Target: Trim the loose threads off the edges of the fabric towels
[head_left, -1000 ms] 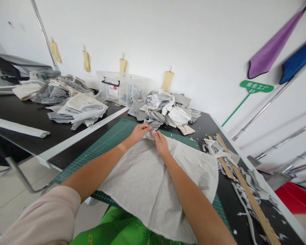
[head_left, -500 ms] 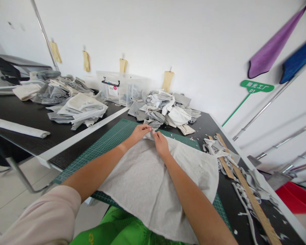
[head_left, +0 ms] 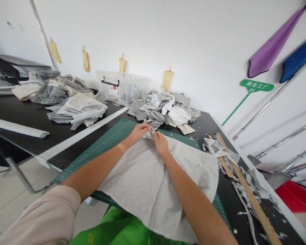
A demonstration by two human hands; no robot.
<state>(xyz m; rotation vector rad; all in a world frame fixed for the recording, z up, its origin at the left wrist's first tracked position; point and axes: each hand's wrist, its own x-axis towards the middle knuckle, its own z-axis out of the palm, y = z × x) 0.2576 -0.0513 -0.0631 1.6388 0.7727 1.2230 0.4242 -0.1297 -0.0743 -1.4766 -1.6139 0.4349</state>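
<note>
Grey cloth (head_left: 140,180) pinched at its far edge above a green cutting mat (head_left: 112,139)

The far edge of the cloth is gripped by the left hand (head_left: 140,131), its fingers drawn together in a pinch. Just beside it, the same edge is taken between the thumb and fingers of the right hand (head_left: 160,141), which is likewise nearly closed; whatever is held right at the fingertips is too small to be made out. The cloth is spread over the mat, and the worktop's (head_left: 79,146) near side is overhung by it. Beyond the hands, a loose pile of cloths (head_left: 177,114) is heaped, with a clear plastic box (head_left: 123,92) set behind it. To the right, wooden strips (head_left: 250,195) are surrounded by fabric scraps (head_left: 261,185)
</note>
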